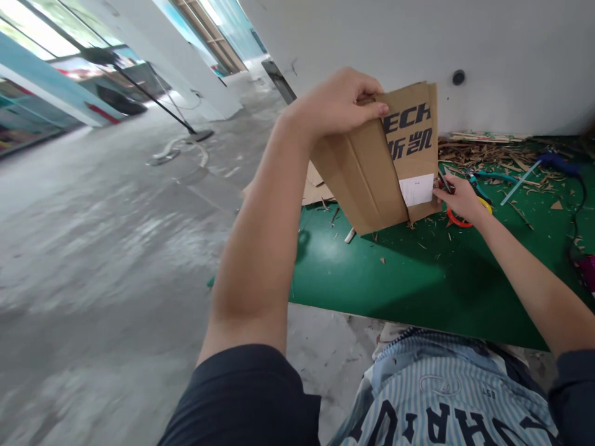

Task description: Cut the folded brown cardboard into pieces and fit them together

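My left hand (341, 102) is closed round the top edge of a brown cardboard piece (372, 173) with dark printed letters and a white label (417, 189). The cardboard stands upright above the green table (418, 279). My right hand (458, 198) is at the cardboard's right lower edge, fingers closed on scissors with orange-red handles (458, 220); the blades are mostly hidden behind the cardboard and hand.
Cardboard scraps and shavings (483, 152) litter the table's far side by the white wall. Blue-handled pliers (478, 183), a blue glue gun (555, 162) and a black cable (581, 204) lie at the right. More cardboard (316, 186) lies behind. Grey concrete floor spreads left.
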### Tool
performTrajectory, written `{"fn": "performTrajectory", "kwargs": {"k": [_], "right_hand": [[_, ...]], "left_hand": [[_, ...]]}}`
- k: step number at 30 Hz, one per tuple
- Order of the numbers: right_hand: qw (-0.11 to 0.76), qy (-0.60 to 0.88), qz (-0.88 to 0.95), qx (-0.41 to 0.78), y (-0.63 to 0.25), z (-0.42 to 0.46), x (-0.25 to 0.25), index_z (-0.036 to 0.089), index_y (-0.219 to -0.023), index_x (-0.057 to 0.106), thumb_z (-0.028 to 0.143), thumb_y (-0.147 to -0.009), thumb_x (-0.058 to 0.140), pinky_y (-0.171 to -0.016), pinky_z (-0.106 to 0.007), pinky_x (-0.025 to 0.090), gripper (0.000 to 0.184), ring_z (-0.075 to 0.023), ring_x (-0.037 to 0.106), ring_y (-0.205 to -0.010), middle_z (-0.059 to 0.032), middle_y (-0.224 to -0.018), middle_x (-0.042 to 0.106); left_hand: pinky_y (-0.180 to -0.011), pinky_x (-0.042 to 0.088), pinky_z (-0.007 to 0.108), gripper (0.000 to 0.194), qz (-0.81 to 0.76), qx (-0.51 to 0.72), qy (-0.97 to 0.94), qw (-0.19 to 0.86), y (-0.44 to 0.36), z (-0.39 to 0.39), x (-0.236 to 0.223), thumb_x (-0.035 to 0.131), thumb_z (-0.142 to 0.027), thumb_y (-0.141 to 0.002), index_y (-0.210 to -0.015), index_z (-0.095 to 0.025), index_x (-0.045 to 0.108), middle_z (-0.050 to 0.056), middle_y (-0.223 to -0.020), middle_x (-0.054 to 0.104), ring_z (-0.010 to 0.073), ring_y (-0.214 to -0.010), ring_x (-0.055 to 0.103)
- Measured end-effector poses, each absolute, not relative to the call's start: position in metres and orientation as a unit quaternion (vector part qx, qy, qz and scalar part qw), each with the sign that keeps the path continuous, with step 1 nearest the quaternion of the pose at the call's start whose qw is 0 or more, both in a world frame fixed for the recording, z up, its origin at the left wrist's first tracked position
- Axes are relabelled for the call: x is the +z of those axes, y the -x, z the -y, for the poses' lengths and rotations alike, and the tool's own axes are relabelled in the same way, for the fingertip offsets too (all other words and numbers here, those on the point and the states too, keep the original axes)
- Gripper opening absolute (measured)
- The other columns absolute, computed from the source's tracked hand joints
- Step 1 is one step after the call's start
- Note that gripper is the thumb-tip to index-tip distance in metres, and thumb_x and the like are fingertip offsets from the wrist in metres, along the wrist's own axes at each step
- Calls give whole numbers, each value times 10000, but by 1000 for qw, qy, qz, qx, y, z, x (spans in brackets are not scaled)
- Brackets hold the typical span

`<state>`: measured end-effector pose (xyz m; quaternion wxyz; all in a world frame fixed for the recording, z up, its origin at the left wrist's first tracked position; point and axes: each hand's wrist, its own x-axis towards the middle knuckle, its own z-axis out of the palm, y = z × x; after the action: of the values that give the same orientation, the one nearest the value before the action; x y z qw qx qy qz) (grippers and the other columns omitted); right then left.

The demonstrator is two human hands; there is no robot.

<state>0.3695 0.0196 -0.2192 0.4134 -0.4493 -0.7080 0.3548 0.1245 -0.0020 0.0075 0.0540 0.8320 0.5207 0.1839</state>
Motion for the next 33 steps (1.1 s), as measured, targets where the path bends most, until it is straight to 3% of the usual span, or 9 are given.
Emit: {"fn": "performTrajectory", "kwargs": {"k": [6,11,14,17,20,24,29,33], "right_hand": [[397,441,719,362,-379,-22,-217,228,-817,530,357,-810,637,-733,-379,523,167,-203,660,-707,-30,-818,646],[354,458,759,297,-387,-20,-209,218,-830,553,321,-816,630,-754,-373,493,129,-236,658,-793,-56,-815,674],[345,465,767,279,-389,-20,-210,214,-837,562,309,-818,630,-736,-357,482,119,-218,636,-754,-49,-793,672],[352,462,767,273,-388,-23,-213,207,-877,589,366,-799,682,-709,-351,477,200,-192,601,-701,-47,-844,680],[390,445,764,257,-383,-26,-214,197,-967,618,393,-775,723,-745,-368,493,293,-214,628,-790,-66,-950,686],[394,447,727,341,-374,-23,-210,203,-961,584,341,-814,684,-679,-365,529,226,-194,662,-660,-45,-884,670],[374,493,709,339,-365,-14,-201,222,-897,515,287,-854,658,-703,-394,547,163,-218,699,-637,-35,-797,666],[387,498,707,320,-363,-13,-203,238,-872,496,289,-853,658,-689,-407,549,171,-225,706,-642,-30,-814,667]], "left_hand": [[-682,295,313,292,-510,191,-838,16,-127,1,6,584,-381,-878,-847,-127,725,16,-712,547,133,-695,435],[-686,211,329,398,-533,151,-833,16,-131,6,12,611,-408,-903,-600,-186,481,-47,-620,292,91,-662,271],[-677,187,334,461,-539,132,-832,12,-137,8,18,624,-395,-906,-563,-193,392,-52,-607,227,88,-648,235],[-682,183,334,463,-531,117,-839,23,-142,11,22,604,-373,-922,-562,-191,377,-52,-594,234,92,-669,232],[-684,188,328,451,-521,115,-845,44,-145,14,23,588,-371,-926,-574,-193,369,-53,-602,240,91,-676,237],[-667,185,323,469,-504,127,-853,50,-141,15,20,569,-423,-899,-590,-207,290,-53,-631,233,93,-657,237],[-674,294,303,295,-500,126,-854,67,-137,14,15,609,-485,-807,-797,-190,609,12,-796,593,140,-755,459],[-662,306,319,326,-521,123,-844,37,-139,14,13,588,-489,-807,-797,-170,655,40,-778,626,151,-740,464]]}}
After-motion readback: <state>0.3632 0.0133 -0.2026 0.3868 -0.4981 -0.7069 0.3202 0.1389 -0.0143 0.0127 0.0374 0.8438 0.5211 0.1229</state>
